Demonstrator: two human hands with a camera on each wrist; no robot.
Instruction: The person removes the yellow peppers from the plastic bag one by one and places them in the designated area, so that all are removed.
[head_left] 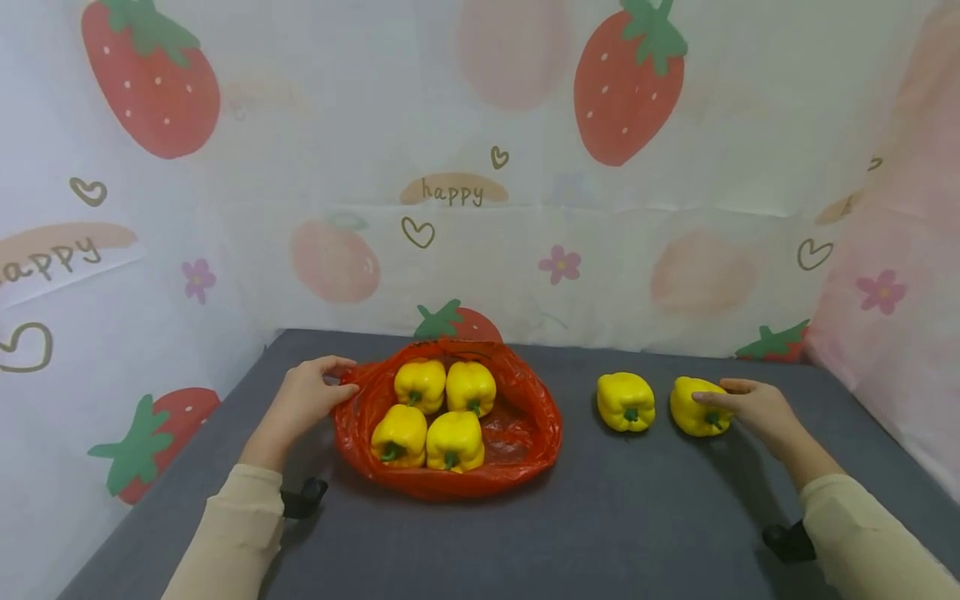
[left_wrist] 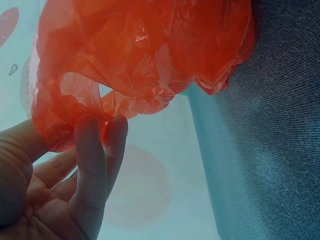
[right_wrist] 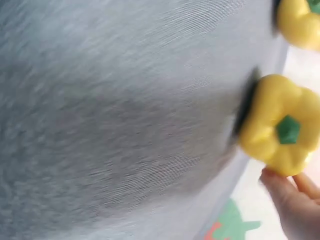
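A red plastic bag lies with its mouth spread wide, and several yellow bell peppers with green stems sit inside it. At the bag's left rim, my left hand pinches the thin plastic. The left wrist view shows the fingertips meeting on a loop of the bag. Over on the right, my right hand holds a yellow bell pepper by its right side, thumb and fingers about it. Another yellow bell pepper stands between that one and the bag, untouched.
Everything lies on a dark grey tabletop. A white cloth printed with strawberries, hearts and flowers hangs behind the table and along both sides. Black straps show at both wrists.
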